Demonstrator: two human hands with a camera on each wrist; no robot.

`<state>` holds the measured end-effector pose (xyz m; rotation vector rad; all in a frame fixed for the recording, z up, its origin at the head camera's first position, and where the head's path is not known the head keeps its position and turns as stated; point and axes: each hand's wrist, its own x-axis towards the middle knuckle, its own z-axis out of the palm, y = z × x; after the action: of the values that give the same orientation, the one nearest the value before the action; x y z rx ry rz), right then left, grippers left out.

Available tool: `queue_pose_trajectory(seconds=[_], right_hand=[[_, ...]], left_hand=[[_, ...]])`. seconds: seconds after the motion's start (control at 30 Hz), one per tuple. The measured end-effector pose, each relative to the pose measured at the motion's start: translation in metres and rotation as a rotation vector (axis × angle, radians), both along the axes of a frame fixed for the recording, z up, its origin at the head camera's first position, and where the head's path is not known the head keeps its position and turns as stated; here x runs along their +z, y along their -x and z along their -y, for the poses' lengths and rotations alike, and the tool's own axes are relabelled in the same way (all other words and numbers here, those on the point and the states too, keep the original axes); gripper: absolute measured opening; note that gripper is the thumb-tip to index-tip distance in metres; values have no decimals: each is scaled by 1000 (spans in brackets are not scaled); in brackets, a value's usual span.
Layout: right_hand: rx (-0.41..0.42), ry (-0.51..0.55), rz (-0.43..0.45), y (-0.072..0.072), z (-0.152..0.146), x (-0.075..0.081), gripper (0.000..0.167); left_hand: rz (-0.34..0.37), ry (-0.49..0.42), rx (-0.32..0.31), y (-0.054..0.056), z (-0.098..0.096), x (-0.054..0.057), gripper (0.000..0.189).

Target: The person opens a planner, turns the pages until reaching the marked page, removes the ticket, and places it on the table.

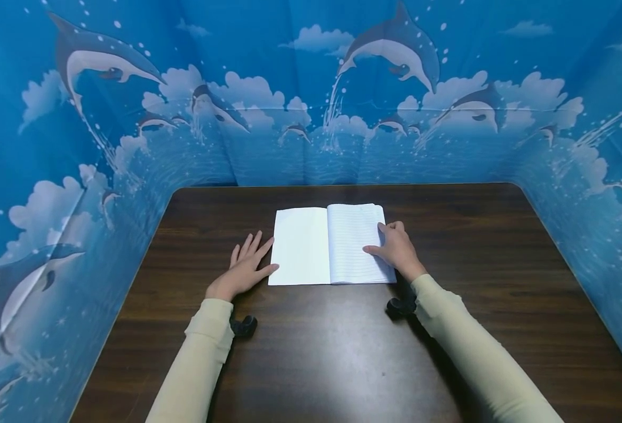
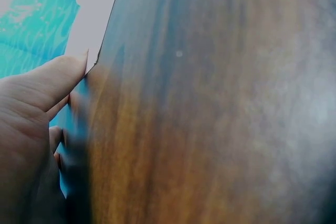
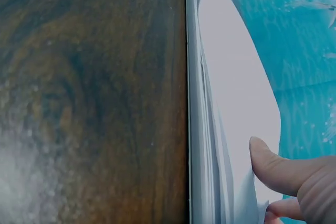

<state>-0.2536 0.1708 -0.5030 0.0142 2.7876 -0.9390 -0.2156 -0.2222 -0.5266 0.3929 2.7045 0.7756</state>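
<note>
Two cream sleeves (image 1: 197,361) reach in from the bottom edge, a black wrist mount (image 1: 244,326) showing beside the left cuff. Beyond them a stapled-looking or glued (the binding is too small to tell) exercise notebook (image 1: 328,258) lies spread flat on the glossy dark wood-grain tabletop (image 1: 321,358), between the two hands, with the dolphin-print curtain (image 1: 268,147) behind. Its left side is a plain white page (image 1: 299,249); the right is a ruled page (image 1: 350,235) over a stack of leaves.

The hands are well apart. The left hand (image 1: 243,273) lies with fingers spread on the wood, its thumb tip touching the lower left margin of the plain page. The right hand (image 1: 398,249) pinches the outer edge of the ruled page, thumb on top and a finger behind, the paper bowing away from the layers beneath in the right wrist view.

I would judge the notebook light, so a tug at one side could slide the whole of it over that smooth surface; the left thumb's contact should help steady it. Single leaves look thin and limp, easy to crease or tear if squeezed hard. The outer margin seems the best hold, with a gentle fingertip pinch separating one sheet from its neighbours.
</note>
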Motion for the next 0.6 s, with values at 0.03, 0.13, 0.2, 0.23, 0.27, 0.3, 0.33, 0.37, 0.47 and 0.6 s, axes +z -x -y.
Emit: queue_pose_trajectory(seconds=[0.03,0.13,0.2,0.23,0.27,0.3,0.33,0.37,0.47,0.6], right_hand=[[-3,6,8,0,0,0,87],[-1,20,21,0,-1,1,83],[5,23,12,0,-2,1,79],[12,16,2,0,-2,1,77],[18,9,-10,0,-1,1,75],[24,1,-24,-1,-1,1,73],[30,-4,-36,-2,0,0,70],[35,-8,-47,-2,0,0,68],[49,-11,-86,-5,2,-1,61],[48,-8,-117,-9,3,-1,58]], left_hand=[[-2,-1,-4,0,-1,2,82],[-8,-5,-9,-2,-2,7,83],[-9,-5,-11,-2,-3,8,83],[-12,-5,-10,-2,-3,7,83],[-12,-4,-8,-3,-2,6,84],[-10,-3,-5,-3,-2,6,84],[-10,0,-3,-3,-1,5,84],[-7,3,-3,-3,-1,4,84],[-7,-14,-7,-4,-1,4,85],[-20,-24,-10,-3,-2,1,84]])
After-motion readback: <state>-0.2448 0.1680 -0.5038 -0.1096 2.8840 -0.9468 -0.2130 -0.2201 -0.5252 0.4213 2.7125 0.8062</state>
